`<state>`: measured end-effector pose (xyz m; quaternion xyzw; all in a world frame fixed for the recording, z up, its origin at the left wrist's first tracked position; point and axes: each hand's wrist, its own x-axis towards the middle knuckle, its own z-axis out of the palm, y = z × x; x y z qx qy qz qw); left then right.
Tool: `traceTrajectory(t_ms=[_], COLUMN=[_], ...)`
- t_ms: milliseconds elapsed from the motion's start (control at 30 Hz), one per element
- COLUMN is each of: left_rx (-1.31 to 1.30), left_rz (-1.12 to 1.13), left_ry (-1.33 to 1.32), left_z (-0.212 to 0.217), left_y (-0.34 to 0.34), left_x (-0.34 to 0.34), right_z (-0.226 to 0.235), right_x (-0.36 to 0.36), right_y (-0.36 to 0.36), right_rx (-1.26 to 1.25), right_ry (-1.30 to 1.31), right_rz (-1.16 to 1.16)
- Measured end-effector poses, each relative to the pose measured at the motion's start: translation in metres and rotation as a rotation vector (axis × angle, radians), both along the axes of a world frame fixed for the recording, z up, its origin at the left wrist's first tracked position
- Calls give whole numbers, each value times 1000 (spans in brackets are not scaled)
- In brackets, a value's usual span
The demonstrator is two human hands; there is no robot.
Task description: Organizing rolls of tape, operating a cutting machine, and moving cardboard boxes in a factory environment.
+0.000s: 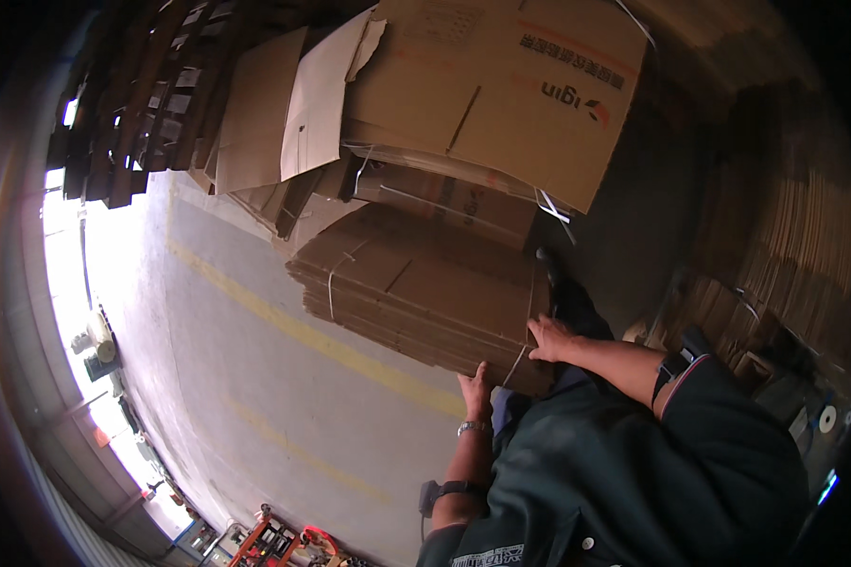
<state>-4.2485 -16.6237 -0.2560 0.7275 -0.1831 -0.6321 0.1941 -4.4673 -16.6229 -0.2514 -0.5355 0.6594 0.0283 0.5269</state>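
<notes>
A strapped bundle of flattened cardboard sheets [416, 293], at frame centre, is braced by both hands: the left hand [476, 387] presses flat under its near edge at 6 o'clock, the right hand [550, 338] spreads open on its near corner at 5 o'clock, apparently steadying the load. Loose flattened cartons [482, 85] lean at 12 o'clock; a grey concrete floor [246, 378] with yellow lines [321, 340] stretches toward 8 o'clock.

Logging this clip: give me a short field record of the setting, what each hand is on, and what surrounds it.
setting: warehouse floor with yellow lines
left hand: flat against near edge of strapped bundle of flattened cardboard boxes
right hand: on the bundle's top corner
behind bundle: more stacked flattened cartons
person's right: cardboard stacks
wrists: watch on left
</notes>
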Motion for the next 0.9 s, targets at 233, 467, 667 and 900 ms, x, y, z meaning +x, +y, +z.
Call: traceTrajectory(t_ms=[233, 467, 667, 900], left_rx=[92, 114, 113, 111], left_rz=[-51, -61, -77, -56], left_ry=[23, 24, 37, 23], left_z=[-9, -14, -14, -14], left_y=[3, 8, 6, 7], left_x=[14, 26, 28, 30], right_z=[2, 0, -5, -12], right_x=[11, 17, 21, 24], right_y=[1, 3, 5, 9], right_rx=[4, 66, 46, 34], right_ry=[-8, -3, 8, 10], right_rz=[-73, -65, -75, -99])
